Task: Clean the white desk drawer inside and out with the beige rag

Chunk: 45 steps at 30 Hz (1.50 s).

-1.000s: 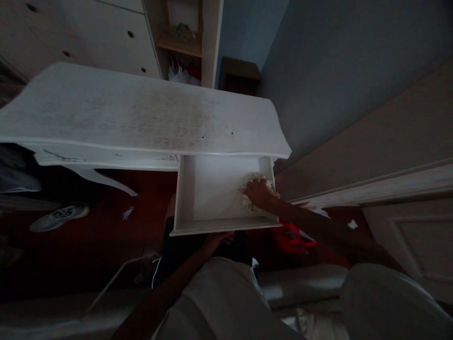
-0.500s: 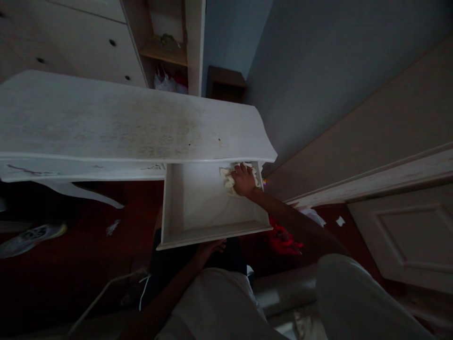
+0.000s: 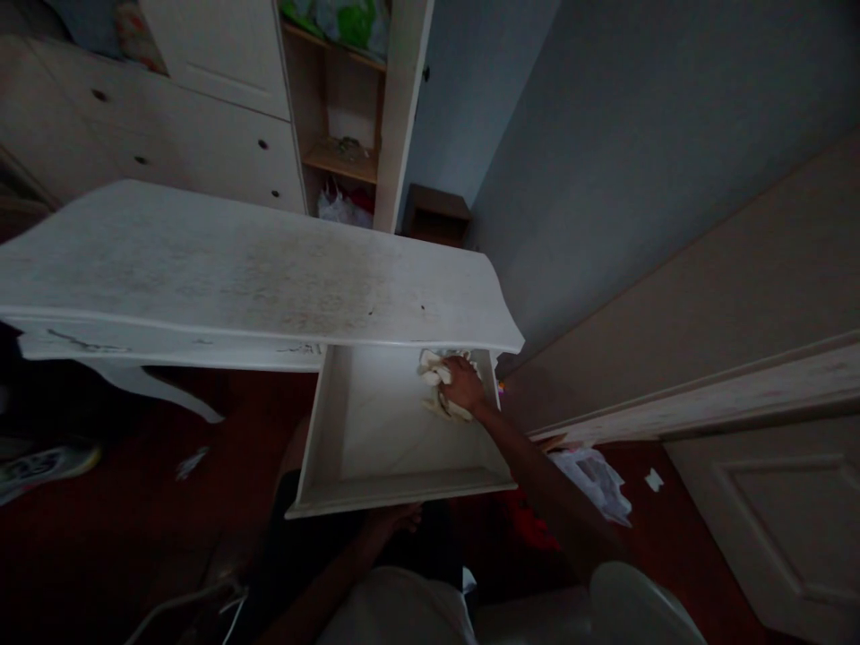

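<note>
My right hand [image 3: 463,383] is closed on a crumpled cream cloth [image 3: 435,369], pressing it into the back right corner of a pulled-out drawer [image 3: 382,497]. The drawer is white inside and holds only the cloth and my hand. It juts from a white table [image 3: 450,287] whose top has dark, worn-looking stains. Just beneath the drawer's front edge, close to my lap, lies my left hand [image 3: 401,517]. Its fingers look loosely apart with nothing seen in them, though the drawer front and the dark shade hide part of it.
Behind the table stand a white cabinet [image 3: 221,125] with dark knobs and an open shelf unit [image 3: 342,166]. A wall [image 3: 605,179] runs along the right. On the dark red floor are a plastic bag [image 3: 595,484] and a shoe [image 3: 47,470]. A panelled door [image 3: 786,502] is at lower right.
The view has tilted up, so table and drawer appear lower and more of the cabinet shows. My right hand stays on the cloth near the same corner, and the cloth's folds have shifted.
</note>
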Tool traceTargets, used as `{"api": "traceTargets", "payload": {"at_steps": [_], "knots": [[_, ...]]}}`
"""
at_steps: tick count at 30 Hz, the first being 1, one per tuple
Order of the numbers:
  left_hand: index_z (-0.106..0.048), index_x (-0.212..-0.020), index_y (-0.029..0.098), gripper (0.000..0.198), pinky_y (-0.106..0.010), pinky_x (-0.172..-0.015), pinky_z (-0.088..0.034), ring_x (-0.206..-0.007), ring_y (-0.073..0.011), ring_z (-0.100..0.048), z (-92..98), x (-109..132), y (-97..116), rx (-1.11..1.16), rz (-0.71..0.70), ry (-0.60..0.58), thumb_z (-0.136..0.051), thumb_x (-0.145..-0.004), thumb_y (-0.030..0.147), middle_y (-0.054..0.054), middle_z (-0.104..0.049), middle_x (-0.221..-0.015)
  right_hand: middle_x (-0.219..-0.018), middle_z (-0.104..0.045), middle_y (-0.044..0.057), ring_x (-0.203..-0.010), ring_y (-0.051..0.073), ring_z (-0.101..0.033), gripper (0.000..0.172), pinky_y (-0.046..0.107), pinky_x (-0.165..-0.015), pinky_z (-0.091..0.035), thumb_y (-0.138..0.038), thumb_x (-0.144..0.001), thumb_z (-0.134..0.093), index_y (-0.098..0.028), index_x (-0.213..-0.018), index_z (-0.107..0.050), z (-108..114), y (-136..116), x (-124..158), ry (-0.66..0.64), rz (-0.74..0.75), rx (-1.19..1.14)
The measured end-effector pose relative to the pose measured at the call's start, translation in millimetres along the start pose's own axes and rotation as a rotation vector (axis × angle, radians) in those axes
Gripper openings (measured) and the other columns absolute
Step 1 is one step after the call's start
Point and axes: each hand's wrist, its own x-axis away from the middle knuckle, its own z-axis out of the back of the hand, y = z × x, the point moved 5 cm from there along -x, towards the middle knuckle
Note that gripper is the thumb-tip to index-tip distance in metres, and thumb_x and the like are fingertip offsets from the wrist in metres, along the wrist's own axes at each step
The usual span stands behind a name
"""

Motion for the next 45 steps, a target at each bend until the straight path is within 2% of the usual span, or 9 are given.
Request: {"api": "traceTargets", "payload": {"at_steps": [4,13,15,18,25,32,36,40,45], "knots": [[-0.074,-0.072,0.012,0.051,-0.035,-0.065,-0.052,-0.066,-0.0215,-0.067,-1.0,0.4,-0.7,0.023,-0.006,0.008,-0.092,-0.043,0.049,-0.009,-0.073,-0.071,-0.119,-0.067,0.010,-0.116,0.026,-0.057,0.039,0.038,-0.106,-0.040,-0.026,-0.077,-0.064,-0.018,-0.115,-0.067,3.4,3.0,-16.0,0.012,0.041,0.004],[-0.074,-0.068,0.013,0.059,-0.032,-0.061,-0.050,-0.060,-0.0176,-0.064,-6.7,7.1,6.0,0.074,0.021,0.030,-0.093,-0.030,0.053,-0.006,-0.071,-0.064,-0.122,-0.070,0.009,-0.116,0.024,-0.060,0.040,0.036,-0.104,-0.043,-0.024,-0.078,-0.063,-0.017,-0.118,-0.068,5.0,-11.3,-27.9,0.047,0.100,-0.014],[-0.075,-0.070,0.013,0.057,-0.032,-0.063,-0.050,-0.062,-0.0178,-0.065,-7.1,7.0,6.3,0.074,0.011,0.017,-0.093,-0.033,0.053,-0.006,-0.072,-0.066,-0.122,-0.070,0.008,-0.116,0.023,-0.060,0.040,0.036,-0.104,-0.043,-0.025,-0.079,-0.063,-0.019,-0.118,-0.068,2.5,-22.2,-28.4,0.050,0.106,-0.013],[-0.074,-0.068,0.013,0.058,-0.033,-0.062,-0.050,-0.059,-0.0173,-0.064,-5.9,4.3,3.2,0.078,0.024,0.013,-0.093,-0.030,0.054,-0.006,-0.071,-0.064,-0.123,-0.070,0.006,-0.115,0.023,-0.060,0.041,0.037,-0.103,-0.044,-0.027,-0.079,-0.063,-0.022,-0.119,-0.067,-3.2,-46.0,-30.8,0.046,0.116,-0.004],[-0.073,-0.066,0.013,0.059,-0.033,-0.062,-0.049,-0.060,-0.0178,-0.064,-4.0,-3.4,-4.5,0.087,0.045,0.000,-0.093,-0.028,0.053,-0.007,-0.072,-0.065,-0.120,-0.071,0.006,-0.112,0.024,-0.062,0.039,0.036,-0.102,-0.044,-0.034,-0.080,-0.063,-0.022,-0.117,-0.068,-20.9,-125.8,-38.4,0.004,0.249,0.003],[-0.074,-0.068,0.014,0.057,-0.036,-0.067,-0.049,-0.065,-0.0196,-0.065,-5.2,-2.9,-6.9,0.070,0.039,-0.011,-0.092,-0.031,0.054,-0.007,-0.073,-0.069,-0.120,-0.071,0.008,-0.110,0.028,-0.064,0.044,0.041,-0.098,-0.046,-0.039,-0.084,-0.060,-0.025,-0.126,-0.062,-32.8,-187.4,-49.7,-0.006,0.195,0.053],[-0.073,-0.068,0.012,0.052,-0.037,-0.070,-0.049,-0.066,-0.0203,-0.064,-4.9,-2.5,-7.7,0.052,0.025,-0.006,-0.092,-0.037,0.050,-0.009,-0.072,-0.072,-0.123,-0.068,0.013,-0.113,0.031,-0.062,0.046,0.044,-0.099,-0.044,-0.040,-0.085,-0.058,-0.022,-0.127,-0.060,-33.0,-207.6,-51.0,-0.006,0.162,0.081],[-0.072,-0.069,0.013,0.051,-0.037,-0.069,-0.048,-0.068,-0.0205,-0.063,-6.0,-4.0,-8.0,0.062,0.013,-0.029,-0.091,-0.038,0.048,-0.008,-0.072,-0.074,-0.128,-0.063,0.018,-0.117,0.033,-0.058,0.046,0.048,-0.099,-0.042,-0.032,-0.084,-0.057,-0.017,-0.128,-0.057,-33.5,-216.3,-48.7,-0.018,0.162,0.112],[-0.072,-0.066,0.012,0.050,-0.038,-0.071,-0.048,-0.067,-0.0198,-0.063,-6.5,-3.1,-7.7,0.045,0.043,-0.023,-0.091,-0.037,0.048,-0.008,-0.071,-0.071,-0.133,-0.059,0.016,-0.122,0.030,-0.053,0.045,0.042,-0.104,-0.039,-0.026,-0.082,-0.060,-0.014,-0.125,-0.058,-37.2,-219.7,-45.8,-0.042,0.366,0.060]]}}
